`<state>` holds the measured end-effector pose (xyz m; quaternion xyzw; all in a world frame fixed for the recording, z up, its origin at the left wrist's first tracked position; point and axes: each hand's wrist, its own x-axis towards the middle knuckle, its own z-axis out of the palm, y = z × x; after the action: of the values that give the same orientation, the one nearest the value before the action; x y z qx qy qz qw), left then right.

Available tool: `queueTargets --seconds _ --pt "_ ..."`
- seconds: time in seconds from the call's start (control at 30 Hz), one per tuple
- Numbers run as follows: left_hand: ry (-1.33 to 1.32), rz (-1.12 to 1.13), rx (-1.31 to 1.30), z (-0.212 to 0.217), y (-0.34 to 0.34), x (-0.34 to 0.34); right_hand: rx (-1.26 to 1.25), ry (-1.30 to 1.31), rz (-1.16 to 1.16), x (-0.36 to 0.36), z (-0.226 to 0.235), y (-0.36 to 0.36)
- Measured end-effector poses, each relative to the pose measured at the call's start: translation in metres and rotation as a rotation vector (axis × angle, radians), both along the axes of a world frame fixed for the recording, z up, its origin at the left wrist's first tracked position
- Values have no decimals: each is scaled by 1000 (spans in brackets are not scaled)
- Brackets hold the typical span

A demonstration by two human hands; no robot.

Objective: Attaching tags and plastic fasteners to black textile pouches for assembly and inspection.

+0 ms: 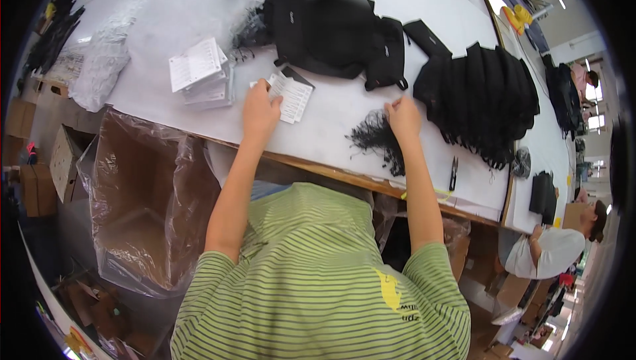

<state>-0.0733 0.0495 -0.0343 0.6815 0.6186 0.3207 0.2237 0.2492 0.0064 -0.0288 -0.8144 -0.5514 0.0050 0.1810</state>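
Observation:
My left hand (pixel 260 113) is closed with thumb and fingers at the edge of a few white printed cards (pixel 297 99), fanned over a small dark piece on the white table. My right hand (pixel 404 121) makes a pinch at the upper edge of a tangled heap of thin black strings (pixel 372 136). Whatever sits between those fingertips is too small to be sure of, but the strings lie right beneath. Beyond both hands lies a black fabric article (pixel 324 32) with straps, its exact kind unclear. Stacks of white cards (pixel 197 67) rest left of my left hand.
To the right, several black fabric articles (pixel 478 98) lie in an overlapping row. Small black-handled snips (pixel 454 174) lie near the front edge. Clear plastic bags (pixel 189 8) cover the far left. Below the edge stands a plastic-lined carton (pixel 142 194). A person (pixel 550 250) is at the right.

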Motion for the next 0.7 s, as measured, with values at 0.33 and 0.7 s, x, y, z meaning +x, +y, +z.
queueTargets --seconds 0.33,0.7 --pt "-1026 -30 -161 73 -24 20 208 842 202 11 57 18" --pt "-1296 -187 -320 80 -40 33 444 961 325 -19 174 -23"
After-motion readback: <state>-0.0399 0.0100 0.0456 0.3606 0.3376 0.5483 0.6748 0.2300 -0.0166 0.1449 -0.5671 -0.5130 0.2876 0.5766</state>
